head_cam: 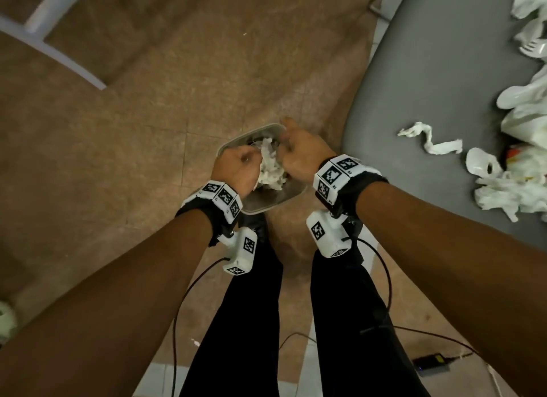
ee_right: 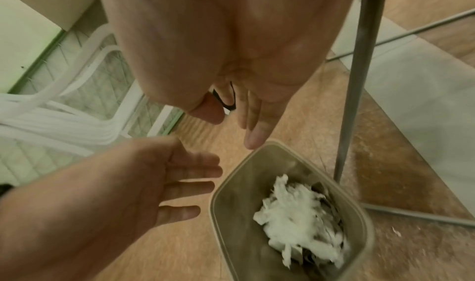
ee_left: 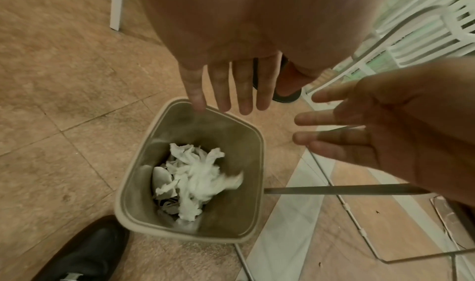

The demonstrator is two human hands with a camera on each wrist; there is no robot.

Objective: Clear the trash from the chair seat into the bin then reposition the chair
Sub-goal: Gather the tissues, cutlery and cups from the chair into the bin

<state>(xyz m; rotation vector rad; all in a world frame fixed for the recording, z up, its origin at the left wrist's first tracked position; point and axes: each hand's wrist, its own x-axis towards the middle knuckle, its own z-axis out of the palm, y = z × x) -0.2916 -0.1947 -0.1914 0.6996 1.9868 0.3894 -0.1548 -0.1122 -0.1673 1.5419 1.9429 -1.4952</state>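
Over the one bin (ee_left: 253,143) both hands, left hand (ee_left: 244,41) and right hand (ee_right: 231,47), hang fingers spread, empty; crumpled tissue (ee_left: 195,175) inside (only the head view shows more trash (head_cam: 429,140) on the chair seat (head_cam: 429,71))

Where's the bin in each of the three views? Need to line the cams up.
Head: the bin sits centre frame on the floor, mostly hidden under both hands.
Left wrist: lower centre, rim fully visible, just below the left hand.
Right wrist: lower right, cut off by the bottom edge, beneath the right hand.
Shared landmark: the crumpled white tissue inside the bin, seen in all three.
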